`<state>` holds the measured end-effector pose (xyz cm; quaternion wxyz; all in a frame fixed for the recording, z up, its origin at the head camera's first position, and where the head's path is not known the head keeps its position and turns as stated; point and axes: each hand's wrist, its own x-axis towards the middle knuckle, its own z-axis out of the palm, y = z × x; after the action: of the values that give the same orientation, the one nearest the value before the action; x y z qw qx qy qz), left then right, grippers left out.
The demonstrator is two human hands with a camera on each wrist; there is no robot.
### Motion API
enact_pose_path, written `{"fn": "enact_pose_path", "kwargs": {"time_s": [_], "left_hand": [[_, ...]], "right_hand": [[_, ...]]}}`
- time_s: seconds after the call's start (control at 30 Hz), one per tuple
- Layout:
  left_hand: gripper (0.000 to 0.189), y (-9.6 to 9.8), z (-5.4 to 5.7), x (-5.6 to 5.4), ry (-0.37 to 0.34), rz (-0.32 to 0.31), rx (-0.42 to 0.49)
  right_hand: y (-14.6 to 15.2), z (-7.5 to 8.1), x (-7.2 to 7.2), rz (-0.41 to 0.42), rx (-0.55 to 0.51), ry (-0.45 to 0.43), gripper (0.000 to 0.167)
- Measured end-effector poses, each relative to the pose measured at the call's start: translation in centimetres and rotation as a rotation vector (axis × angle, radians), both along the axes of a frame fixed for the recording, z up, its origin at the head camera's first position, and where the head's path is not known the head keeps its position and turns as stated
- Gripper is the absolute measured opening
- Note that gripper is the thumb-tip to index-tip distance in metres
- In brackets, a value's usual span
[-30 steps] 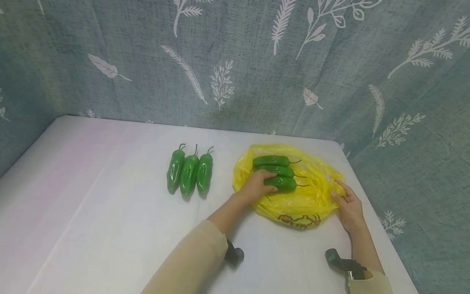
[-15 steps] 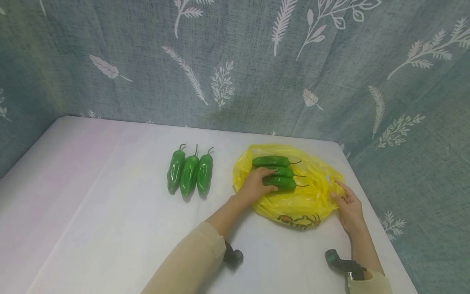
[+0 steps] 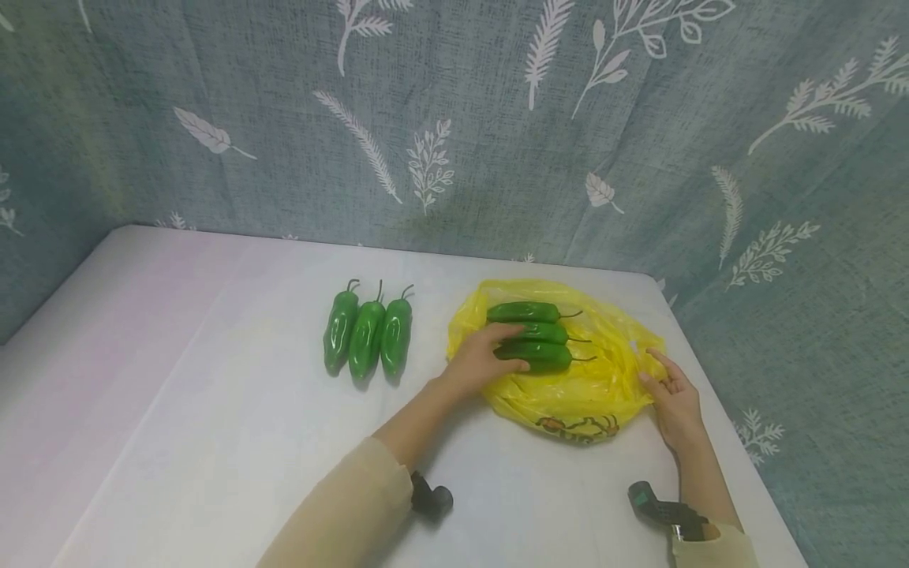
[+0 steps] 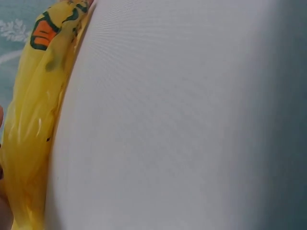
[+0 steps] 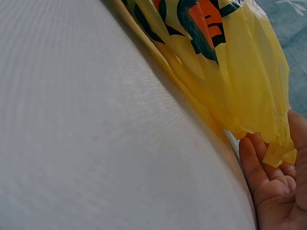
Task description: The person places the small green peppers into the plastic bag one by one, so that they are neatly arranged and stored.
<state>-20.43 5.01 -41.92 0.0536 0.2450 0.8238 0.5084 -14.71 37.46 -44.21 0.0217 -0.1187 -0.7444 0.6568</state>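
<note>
In the head view, three green chili peppers lie side by side in an opened yellow plastic bag point(image 3: 568, 394), stems to the right. They are the far pepper point(image 3: 525, 312), the middle pepper point(image 3: 547, 333) and the near pepper point(image 3: 543, 356). My left hand point(image 3: 479, 359) reaches over the bag's left rim. Its fingers extend over the left part of the middle pepper, and the thumb lies along the near pepper's lower side. At the bag's right edge, my right hand point(image 3: 678, 398) pinches the plastic between thumb and fingers, as the right wrist view also shows.
Three more green chili peppers point(image 3: 366, 339) lie in a row on the white table point(image 3: 234, 410), left of the bag, stems pointing away. A patterned grey-green curtain point(image 3: 454, 142) hangs behind the table and along its sides. Each wrist carries a black camera mount.
My left hand has drawn back slightly to the left along the near and middle peppers, which have barely shifted. My right hand keeps its place on the bag's edge.
</note>
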Motion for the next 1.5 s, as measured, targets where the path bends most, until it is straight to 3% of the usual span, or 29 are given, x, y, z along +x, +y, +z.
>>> {"fn": "enact_pose_path", "kwargs": {"time_s": [0.27,1.0,1.23,1.5], "left_hand": [[0.063,-1.8,0.2,0.4,0.052,0.009,0.006],[0.067,-6.3,0.7,2.0,0.037,0.142,0.090],[0.070,-7.8,0.9,2.0,-0.005,0.174,0.079],[0.075,-10.0,1.3,2.2,0.052,0.243,0.006]], "right_hand": [[0.1,-0.1,-0.1,0.002,-0.003,0.002,0.066],[0.3,-0.1,-0.3,-0.020,0.034,-0.042,0.065],[0.1,0.1,-0.2,-0.018,0.041,-0.037,0.065],[0.0,0.1,-0.2,-0.025,0.054,-0.041,0.065]]}}
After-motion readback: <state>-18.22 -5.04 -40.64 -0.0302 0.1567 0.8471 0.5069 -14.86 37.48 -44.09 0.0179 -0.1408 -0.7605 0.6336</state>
